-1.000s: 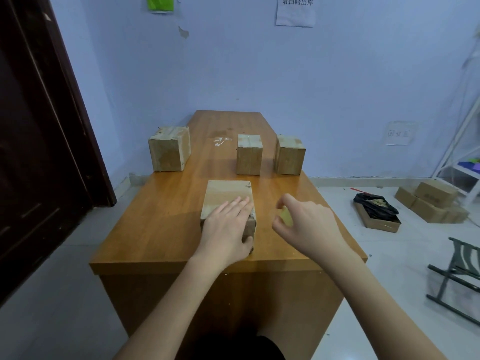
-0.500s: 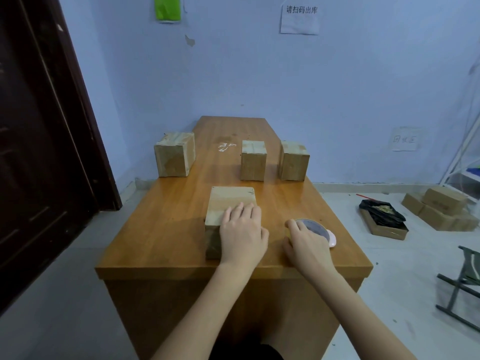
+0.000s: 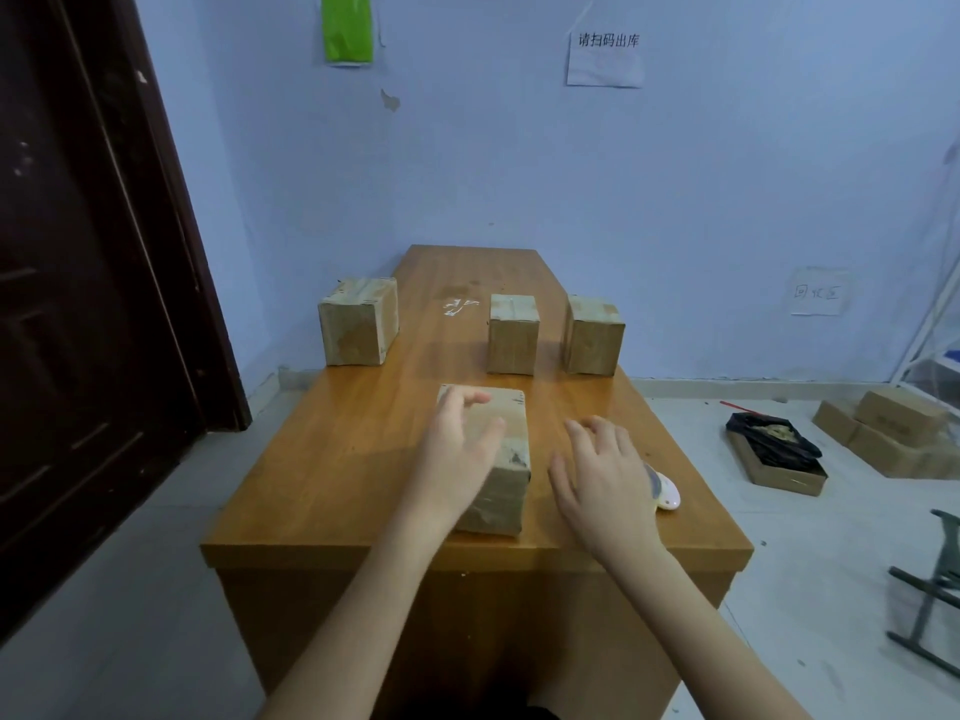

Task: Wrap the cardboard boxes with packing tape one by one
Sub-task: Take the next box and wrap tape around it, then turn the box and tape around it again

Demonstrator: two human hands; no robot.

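Head view: near cardboard box (image 3: pixel 498 459) on surface (image 3: pixel 332 459).
Left hand (image 3: pixel 457 454): open, over box.
Right hand (image 3: pixel 605 475): open, beside tape roll (image 3: pixel 664 490).
Advice: steady box, then grasp roll.

We see four boxes on the tabletop (image 3: pixel 332 459). The near box (image 3: pixel 506 459) sits close to us by the front edge. Behind it, the left box (image 3: pixel 358 321) stands at the left side, the middle box (image 3: pixel 512 334) in the middle, and the right box (image 3: pixel 592 335) just beside it. A tape roll (image 3: pixel 665 492) lies to the right of the near box. More boxes (image 3: pixel 893 433) sit on the floor at the right.
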